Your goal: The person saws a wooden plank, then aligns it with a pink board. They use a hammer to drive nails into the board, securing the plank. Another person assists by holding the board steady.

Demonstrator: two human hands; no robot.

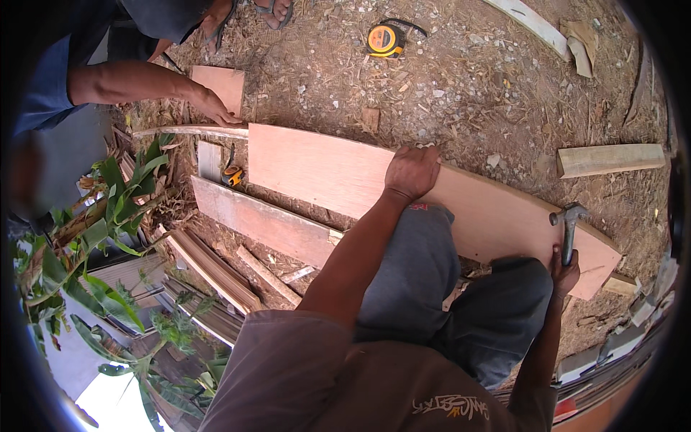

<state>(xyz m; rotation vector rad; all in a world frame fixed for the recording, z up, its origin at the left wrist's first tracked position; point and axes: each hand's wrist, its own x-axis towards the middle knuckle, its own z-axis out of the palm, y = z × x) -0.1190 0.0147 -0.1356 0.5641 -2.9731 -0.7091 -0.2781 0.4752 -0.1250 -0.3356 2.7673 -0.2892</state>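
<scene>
A long pale plywood board (317,162) runs across in front of me, passing by my knees. My left hand (414,171) is closed over its far edge near the middle, the fingertips hidden behind the edge. At the board's right end, my right hand (565,272) grips a claw hammer (569,229) by its dark handle. The hammer's metal head points away from me, over the board's surface. Off at the far left, a co-worker's hand (216,108) reaches to a narrow curved wooden strip (191,131) by the board's left end.
A yellow-black tape measure (386,40) lies on the littered ground beyond the board, and another tape measure (232,176) at left. A weathered plank (259,219) lies nearer me. A wood block (612,160) sits at right. Stacked boards (212,270) and green plants (108,288) stand left.
</scene>
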